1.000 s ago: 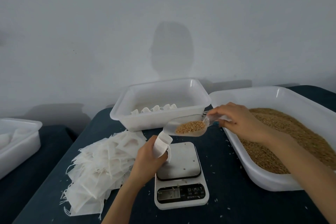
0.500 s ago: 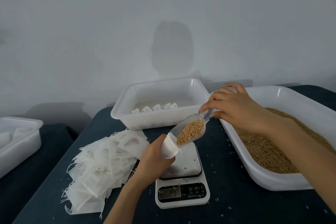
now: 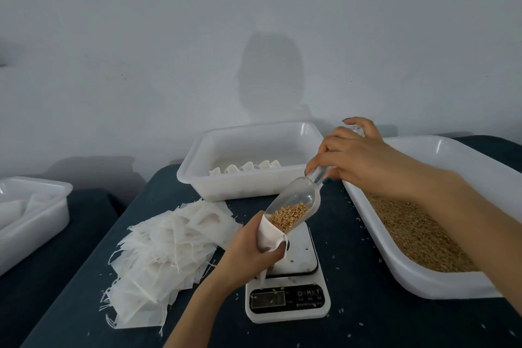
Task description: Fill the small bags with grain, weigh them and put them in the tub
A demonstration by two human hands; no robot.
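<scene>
My left hand (image 3: pixel 248 257) grips a small white bag (image 3: pixel 269 234), its mouth held open just above the white scale (image 3: pixel 293 271). My right hand (image 3: pixel 356 158) holds the handle of a clear plastic scoop (image 3: pixel 296 200), tilted steeply down with its lip inside the bag's mouth. Brown grain (image 3: pixel 288 215) has slid to the scoop's lower end. A white tub (image 3: pixel 248 186) behind the scale holds several filled bags (image 3: pixel 245 168) along its near wall. A large white tray (image 3: pixel 440 282) on the right holds loose grain (image 3: pixel 415 234).
A heap of empty white bags (image 3: pixel 166 257) lies on the dark table left of the scale. Another white tub (image 3: pixel 34 217) stands at the far left on a separate surface. Stray grains dot the table. A pale wall closes off the back.
My right hand has risen and tipped the scoop from level to steeply downward. The scoop's lip has entered the bag, and the grain has slid toward it. My left hand has lifted the bag slightly.
</scene>
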